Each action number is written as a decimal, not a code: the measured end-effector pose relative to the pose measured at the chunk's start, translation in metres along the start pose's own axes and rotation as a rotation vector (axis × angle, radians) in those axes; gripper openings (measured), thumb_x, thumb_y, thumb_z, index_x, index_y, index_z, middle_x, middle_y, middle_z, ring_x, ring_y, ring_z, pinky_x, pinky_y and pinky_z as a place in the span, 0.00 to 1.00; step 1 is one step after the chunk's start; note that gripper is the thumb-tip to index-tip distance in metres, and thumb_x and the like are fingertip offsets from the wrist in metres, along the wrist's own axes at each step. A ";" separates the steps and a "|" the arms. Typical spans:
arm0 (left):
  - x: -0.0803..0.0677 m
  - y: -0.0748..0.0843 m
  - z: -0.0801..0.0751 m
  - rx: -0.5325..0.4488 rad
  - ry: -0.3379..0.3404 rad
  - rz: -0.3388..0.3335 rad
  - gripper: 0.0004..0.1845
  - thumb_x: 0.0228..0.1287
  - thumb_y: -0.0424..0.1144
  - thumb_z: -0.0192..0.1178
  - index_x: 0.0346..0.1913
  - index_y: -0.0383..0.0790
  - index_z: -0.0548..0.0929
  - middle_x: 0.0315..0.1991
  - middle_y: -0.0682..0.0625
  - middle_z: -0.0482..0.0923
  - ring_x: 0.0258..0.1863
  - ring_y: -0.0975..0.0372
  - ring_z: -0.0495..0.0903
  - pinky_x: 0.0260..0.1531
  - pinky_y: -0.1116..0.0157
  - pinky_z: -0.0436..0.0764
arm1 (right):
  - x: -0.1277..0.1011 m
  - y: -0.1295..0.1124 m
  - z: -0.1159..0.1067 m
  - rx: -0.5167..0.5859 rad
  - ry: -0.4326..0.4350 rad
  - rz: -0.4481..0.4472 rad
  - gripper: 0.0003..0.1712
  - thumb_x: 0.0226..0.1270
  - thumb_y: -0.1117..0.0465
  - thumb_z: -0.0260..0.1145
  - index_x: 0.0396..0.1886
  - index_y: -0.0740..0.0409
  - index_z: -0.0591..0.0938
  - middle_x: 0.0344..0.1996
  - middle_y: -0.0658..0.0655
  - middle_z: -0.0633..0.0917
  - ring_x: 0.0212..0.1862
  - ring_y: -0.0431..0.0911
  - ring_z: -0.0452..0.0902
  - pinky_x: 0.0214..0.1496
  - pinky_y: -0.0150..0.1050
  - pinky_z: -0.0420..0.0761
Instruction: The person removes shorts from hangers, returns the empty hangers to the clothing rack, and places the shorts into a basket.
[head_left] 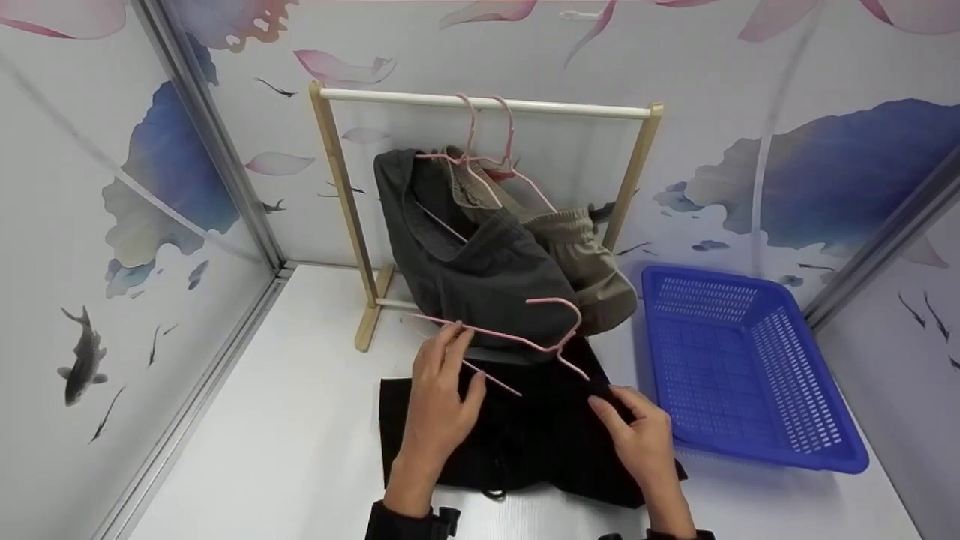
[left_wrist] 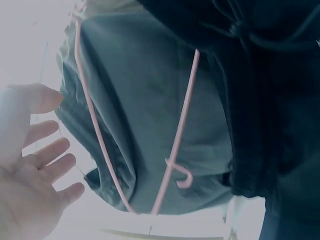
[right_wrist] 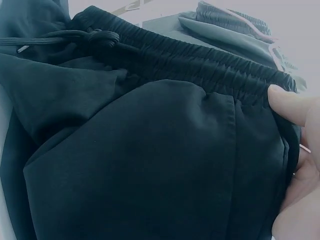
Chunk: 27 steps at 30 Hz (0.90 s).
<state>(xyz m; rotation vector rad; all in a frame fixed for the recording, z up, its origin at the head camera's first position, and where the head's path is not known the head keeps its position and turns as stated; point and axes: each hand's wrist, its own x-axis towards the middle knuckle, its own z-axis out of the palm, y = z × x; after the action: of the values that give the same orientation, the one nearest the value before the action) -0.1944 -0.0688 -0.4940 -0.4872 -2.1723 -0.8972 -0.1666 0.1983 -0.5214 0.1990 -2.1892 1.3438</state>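
The white table [head_left: 285, 420] bears black shorts [head_left: 525, 442], a wooden clothes rack [head_left: 367, 300] and a blue basket [head_left: 742, 367].

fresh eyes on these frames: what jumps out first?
Centre table: the left hand touches a loose pink hanger while the right hand pinches the waistband of the black shorts under it. Behind, a wooden rack carries grey and khaki garments; a blue basket sits at right.
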 end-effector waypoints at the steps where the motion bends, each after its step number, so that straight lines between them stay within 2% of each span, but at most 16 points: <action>1: 0.001 0.002 0.002 0.010 -0.009 0.018 0.27 0.63 0.32 0.68 0.66 0.32 0.78 0.67 0.38 0.73 0.68 0.45 0.72 0.66 0.41 0.69 | 0.000 0.001 0.000 0.000 -0.004 -0.031 0.09 0.58 0.73 0.77 0.39 0.61 0.91 0.34 0.55 0.90 0.38 0.35 0.82 0.44 0.22 0.76; 5: 0.001 0.009 0.006 0.062 -0.079 0.024 0.27 0.65 0.35 0.69 0.66 0.35 0.79 0.65 0.40 0.76 0.69 0.45 0.73 0.67 0.35 0.65 | -0.003 0.002 0.001 0.006 -0.030 -0.134 0.12 0.55 0.76 0.77 0.38 0.62 0.91 0.31 0.54 0.89 0.35 0.35 0.81 0.41 0.22 0.76; 9: 0.000 0.013 0.010 0.110 -0.117 -0.001 0.24 0.67 0.42 0.70 0.63 0.38 0.82 0.58 0.43 0.82 0.62 0.48 0.79 0.64 0.31 0.65 | -0.003 0.001 0.002 0.025 -0.065 -0.173 0.13 0.54 0.76 0.77 0.39 0.60 0.91 0.32 0.53 0.89 0.35 0.36 0.82 0.41 0.23 0.77; 13: 0.001 0.013 0.017 0.105 -0.095 0.016 0.19 0.68 0.46 0.69 0.55 0.38 0.86 0.46 0.46 0.84 0.49 0.51 0.82 0.61 0.31 0.67 | -0.002 -0.001 0.001 0.027 -0.069 -0.193 0.14 0.54 0.76 0.77 0.39 0.59 0.91 0.34 0.53 0.89 0.37 0.37 0.83 0.42 0.24 0.77; 16: 0.001 0.011 0.021 0.052 -0.070 0.037 0.14 0.67 0.46 0.69 0.46 0.39 0.88 0.35 0.50 0.82 0.39 0.56 0.81 0.58 0.39 0.70 | -0.002 -0.001 0.001 0.025 -0.067 -0.201 0.14 0.54 0.76 0.77 0.40 0.60 0.90 0.33 0.53 0.89 0.37 0.37 0.82 0.42 0.24 0.77; 19: 0.001 0.010 0.022 -0.035 -0.040 0.037 0.09 0.64 0.43 0.72 0.39 0.41 0.88 0.27 0.52 0.75 0.30 0.60 0.75 0.51 0.47 0.68 | -0.001 -0.001 0.002 0.026 -0.071 -0.209 0.15 0.53 0.76 0.78 0.40 0.59 0.90 0.33 0.52 0.89 0.36 0.37 0.82 0.41 0.25 0.77; 23: 0.002 0.012 0.021 -0.114 -0.001 0.000 0.05 0.59 0.37 0.74 0.33 0.44 0.87 0.23 0.55 0.71 0.26 0.64 0.70 0.47 0.53 0.63 | -0.001 0.001 0.002 0.010 -0.066 -0.236 0.16 0.52 0.76 0.78 0.40 0.58 0.90 0.33 0.52 0.88 0.36 0.38 0.82 0.42 0.25 0.76; 27: 0.003 0.013 0.020 -0.143 0.054 -0.033 0.07 0.54 0.31 0.73 0.28 0.45 0.85 0.20 0.56 0.70 0.25 0.65 0.69 0.45 0.54 0.61 | -0.001 0.002 0.002 -0.014 -0.048 -0.255 0.17 0.50 0.77 0.78 0.39 0.59 0.90 0.33 0.52 0.87 0.38 0.41 0.81 0.44 0.24 0.74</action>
<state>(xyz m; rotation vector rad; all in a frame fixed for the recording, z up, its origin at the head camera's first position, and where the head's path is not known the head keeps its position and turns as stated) -0.1989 -0.0449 -0.4959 -0.4920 -2.0825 -1.0765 -0.1672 0.1975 -0.5248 0.4915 -2.1275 1.1920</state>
